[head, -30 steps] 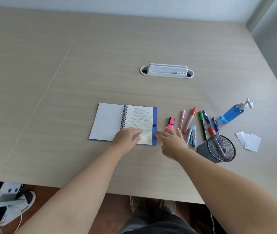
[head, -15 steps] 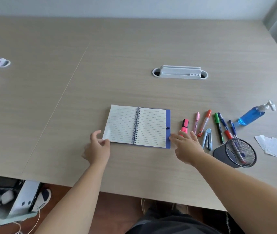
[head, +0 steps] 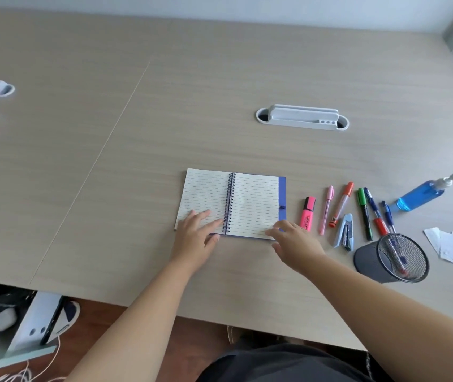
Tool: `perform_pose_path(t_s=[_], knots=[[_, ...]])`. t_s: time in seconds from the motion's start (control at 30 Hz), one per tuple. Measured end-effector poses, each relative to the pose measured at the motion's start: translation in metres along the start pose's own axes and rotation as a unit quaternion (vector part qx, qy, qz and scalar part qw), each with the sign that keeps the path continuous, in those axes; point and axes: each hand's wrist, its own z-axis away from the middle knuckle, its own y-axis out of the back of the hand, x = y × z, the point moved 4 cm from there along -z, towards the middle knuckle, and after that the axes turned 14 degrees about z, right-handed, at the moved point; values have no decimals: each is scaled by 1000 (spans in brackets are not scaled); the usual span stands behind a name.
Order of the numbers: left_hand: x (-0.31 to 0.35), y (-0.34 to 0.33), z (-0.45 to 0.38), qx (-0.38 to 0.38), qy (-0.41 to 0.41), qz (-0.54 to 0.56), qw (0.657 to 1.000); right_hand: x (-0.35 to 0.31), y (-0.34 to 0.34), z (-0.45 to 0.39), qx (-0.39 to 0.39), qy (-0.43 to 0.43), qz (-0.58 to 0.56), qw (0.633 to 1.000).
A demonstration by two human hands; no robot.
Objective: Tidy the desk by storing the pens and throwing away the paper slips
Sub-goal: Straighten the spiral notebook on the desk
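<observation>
Resting both hands (head: 196,235) (head: 295,241) flat on open notebook (head: 247,199)

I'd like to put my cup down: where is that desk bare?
Bare: the wide stretch left of the open spiral notebook, and between it and the grey cable tray. Crowded: the right side, with pens, the black mesh cup and white paper slips.
</observation>
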Motion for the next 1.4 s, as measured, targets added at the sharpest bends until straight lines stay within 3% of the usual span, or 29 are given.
perform_pose_path(t_s=[0.3, 0.87, 1.2, 1.4], knots=[[-2, 5, -29, 18, 11, -2, 1000, 18, -2, -34, -8, -21, -3, 1000], [9, 7, -188, 26, 7, 16, 1000, 84, 35, -155, 24, -131, -85, 987], [14, 8, -204, 21, 17, 1, 1000, 97, 39, -168, 33, -141, -118, 982], [30, 1, -199, 10, 58, -32, 998, 102, 49, -166, -8, -106, -145, 984]])
